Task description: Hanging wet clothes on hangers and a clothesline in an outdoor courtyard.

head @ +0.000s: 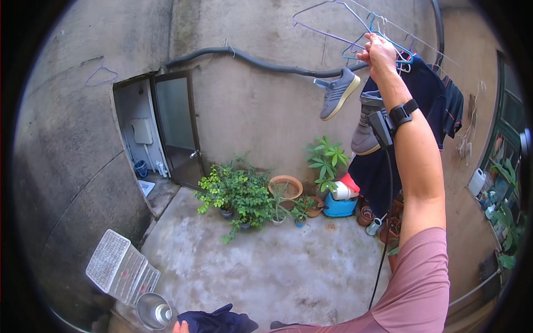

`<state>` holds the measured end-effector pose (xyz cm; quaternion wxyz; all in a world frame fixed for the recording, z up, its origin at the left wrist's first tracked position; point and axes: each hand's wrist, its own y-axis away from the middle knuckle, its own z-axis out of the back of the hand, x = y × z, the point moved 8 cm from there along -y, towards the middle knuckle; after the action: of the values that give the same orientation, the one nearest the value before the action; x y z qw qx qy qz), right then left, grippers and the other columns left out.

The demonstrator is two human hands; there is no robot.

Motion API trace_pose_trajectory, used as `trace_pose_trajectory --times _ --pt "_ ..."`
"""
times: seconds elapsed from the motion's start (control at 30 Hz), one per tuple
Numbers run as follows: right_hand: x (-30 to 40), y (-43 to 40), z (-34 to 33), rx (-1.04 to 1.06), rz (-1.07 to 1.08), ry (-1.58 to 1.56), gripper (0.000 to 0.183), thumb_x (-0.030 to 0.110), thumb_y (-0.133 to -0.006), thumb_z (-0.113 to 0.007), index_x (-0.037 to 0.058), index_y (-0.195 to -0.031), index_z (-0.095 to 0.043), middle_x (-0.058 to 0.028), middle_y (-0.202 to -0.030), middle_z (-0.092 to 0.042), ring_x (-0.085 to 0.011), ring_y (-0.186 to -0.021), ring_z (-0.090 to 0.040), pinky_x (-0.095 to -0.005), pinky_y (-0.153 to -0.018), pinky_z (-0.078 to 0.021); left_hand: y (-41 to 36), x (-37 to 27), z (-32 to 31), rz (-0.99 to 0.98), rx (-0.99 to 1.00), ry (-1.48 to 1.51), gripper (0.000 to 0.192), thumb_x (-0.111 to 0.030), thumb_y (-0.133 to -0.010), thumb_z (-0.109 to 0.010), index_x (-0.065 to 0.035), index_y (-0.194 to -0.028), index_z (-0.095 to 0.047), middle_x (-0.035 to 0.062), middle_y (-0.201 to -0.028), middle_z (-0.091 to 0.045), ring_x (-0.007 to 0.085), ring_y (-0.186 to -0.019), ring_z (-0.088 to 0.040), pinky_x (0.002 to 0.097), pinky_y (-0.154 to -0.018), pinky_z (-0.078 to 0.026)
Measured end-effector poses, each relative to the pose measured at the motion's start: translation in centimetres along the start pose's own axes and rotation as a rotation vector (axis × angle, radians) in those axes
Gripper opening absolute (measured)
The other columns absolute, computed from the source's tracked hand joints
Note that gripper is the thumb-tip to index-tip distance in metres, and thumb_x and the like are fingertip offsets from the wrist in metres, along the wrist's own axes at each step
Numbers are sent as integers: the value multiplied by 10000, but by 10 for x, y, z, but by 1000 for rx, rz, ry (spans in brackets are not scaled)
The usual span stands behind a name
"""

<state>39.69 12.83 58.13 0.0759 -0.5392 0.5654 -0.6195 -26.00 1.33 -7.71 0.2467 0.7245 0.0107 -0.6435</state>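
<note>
My right hand [381,52] is raised at the upper right, with its fingers closed on a pale purple wire clothes hanger [322,35]. Close beside it, a blue clothes hanger [372,26] hangs from a thin line [416,36]. Below the hand, two grey sneakers hang, one sneaker [338,95] to the left and another sneaker [364,139] partly behind my forearm. Dark navy clothing [424,87] hangs behind that arm. At the bottom edge my left hand [180,327], mostly cut off by the frame, grips a dark navy garment [218,320].
Potted plants [241,195] and a terracotta pot [285,187] line the back wall, with a blue container [339,206] beside them. White plastic crates [123,270] and a metal bucket [154,312] are at lower left. A black cable [383,249] trails from my wrist device.
</note>
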Motion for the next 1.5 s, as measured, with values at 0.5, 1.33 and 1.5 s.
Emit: trace_pose_trajectory --times 0.5,1.33,1.5 --pt "-79 276 13 287 -316 -143 328 191 -1019 -430 -42 -1233 -515 48 -646 -360 -38 -568 -387 -211 -574 -408 -38 -40 36 -9 100 192 183 -121 -943 -558 -24 -1098 -574 -6 -948 -600 86 -848 -562 248 -747 -468" --pt "-111 550 -40 923 -837 -480 306 240 -988 -502 -35 -1097 -579 20 -579 -395 -85 -456 -364 -317 -575 -477 -11 -136 44 51 428 779 273 -75 -939 -440 72 -1140 -551 155 -1082 -652 249 -953 -658 350 -881 -529" --pt "-122 550 -41 935 -831 -489 305 249 -973 -525 -31 -1069 -596 -11 -614 -459 -107 -480 -396 -331 -610 -476 -15 -123 49 0 408 468 283 -97 -916 -536 35 -1167 -549 116 -1052 -660 192 -922 -662 302 -789 -550"
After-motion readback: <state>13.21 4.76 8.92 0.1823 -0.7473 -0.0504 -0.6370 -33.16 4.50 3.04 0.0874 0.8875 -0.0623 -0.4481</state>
